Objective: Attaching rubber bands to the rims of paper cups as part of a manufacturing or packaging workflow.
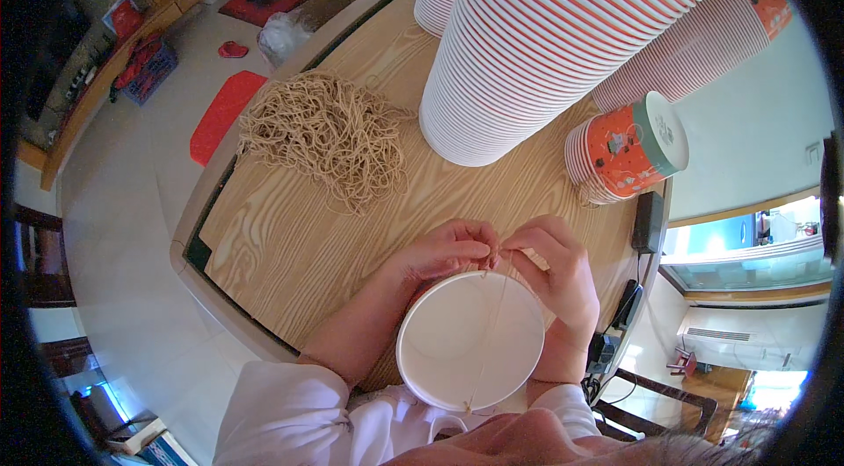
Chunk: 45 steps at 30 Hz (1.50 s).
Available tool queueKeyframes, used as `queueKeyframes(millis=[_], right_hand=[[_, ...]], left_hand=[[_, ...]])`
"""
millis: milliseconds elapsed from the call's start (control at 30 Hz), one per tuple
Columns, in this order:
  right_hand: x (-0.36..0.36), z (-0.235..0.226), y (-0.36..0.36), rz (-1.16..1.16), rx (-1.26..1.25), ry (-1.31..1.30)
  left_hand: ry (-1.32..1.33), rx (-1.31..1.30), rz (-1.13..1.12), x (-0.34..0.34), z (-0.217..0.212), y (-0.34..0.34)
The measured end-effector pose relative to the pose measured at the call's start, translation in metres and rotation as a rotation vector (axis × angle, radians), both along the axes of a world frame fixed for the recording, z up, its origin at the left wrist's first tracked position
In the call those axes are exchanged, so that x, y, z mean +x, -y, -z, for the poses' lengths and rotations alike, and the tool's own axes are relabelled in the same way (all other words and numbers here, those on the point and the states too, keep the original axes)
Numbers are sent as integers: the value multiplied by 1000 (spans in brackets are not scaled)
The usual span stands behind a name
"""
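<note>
A white-lined paper bucket (470, 338) is close to my body, its open mouth turned up toward me. A thin tan string (486, 352) runs across that mouth, fastened with a small knot at the near rim. At the far rim, my left hand (453, 250) is closed, thumb and fingertips pinched on the string. Just to its right, my right hand (558, 277) pinches the string between thumb and forefinger. The fingertips of both hands nearly meet above the rim. Beyond my left hand lies a loose heap of tan strings (330, 136) on the table.
A tall stack of nested white buckets (536, 44) leans over the wood-grain table (281, 237), with more stacks behind. At right, a short stack of orange buckets (615, 149) lies tilted. A black power adapter (648, 222) and cables line the right edge. A red stool (226, 117) stands left.
</note>
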State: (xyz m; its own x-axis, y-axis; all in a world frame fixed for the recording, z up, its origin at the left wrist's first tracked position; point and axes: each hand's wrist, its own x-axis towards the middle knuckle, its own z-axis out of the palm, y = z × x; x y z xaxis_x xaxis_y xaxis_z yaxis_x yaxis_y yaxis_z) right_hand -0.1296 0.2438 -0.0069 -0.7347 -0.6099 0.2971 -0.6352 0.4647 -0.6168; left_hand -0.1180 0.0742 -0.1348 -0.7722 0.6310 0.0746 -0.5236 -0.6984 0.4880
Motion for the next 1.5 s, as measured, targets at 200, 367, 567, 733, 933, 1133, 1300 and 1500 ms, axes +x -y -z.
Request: queueKeyframes(millis=[200, 367, 567, 733, 933, 1133, 1300, 1500], right_hand=[[-2, 6, -2, 110, 15, -33], [-4, 5, -1, 129, 26, -82], [-4, 10, 5, 111, 97, -86], [-3, 9, 9, 122, 100, -63], [-3, 9, 8, 119, 102, -54], [1, 7, 3, 199, 67, -48], [2, -2, -11, 273, 51, -71], [6, -11, -16, 337, 44, -50]], left_hand=[[-206, -80, -15, -4, 13, -4], [-217, -95, 39, -6, 7, -2], [-42, 32, 38, -1, -2, 0], [-82, -149, -45, -1, 6, 0], [9, 66, 6, -1, 1, 3], [-40, -41, -37, -2, 0, 3], [-245, -7, -60, -6, 10, 2], [-360, -136, -45, -7, 4, 4]])
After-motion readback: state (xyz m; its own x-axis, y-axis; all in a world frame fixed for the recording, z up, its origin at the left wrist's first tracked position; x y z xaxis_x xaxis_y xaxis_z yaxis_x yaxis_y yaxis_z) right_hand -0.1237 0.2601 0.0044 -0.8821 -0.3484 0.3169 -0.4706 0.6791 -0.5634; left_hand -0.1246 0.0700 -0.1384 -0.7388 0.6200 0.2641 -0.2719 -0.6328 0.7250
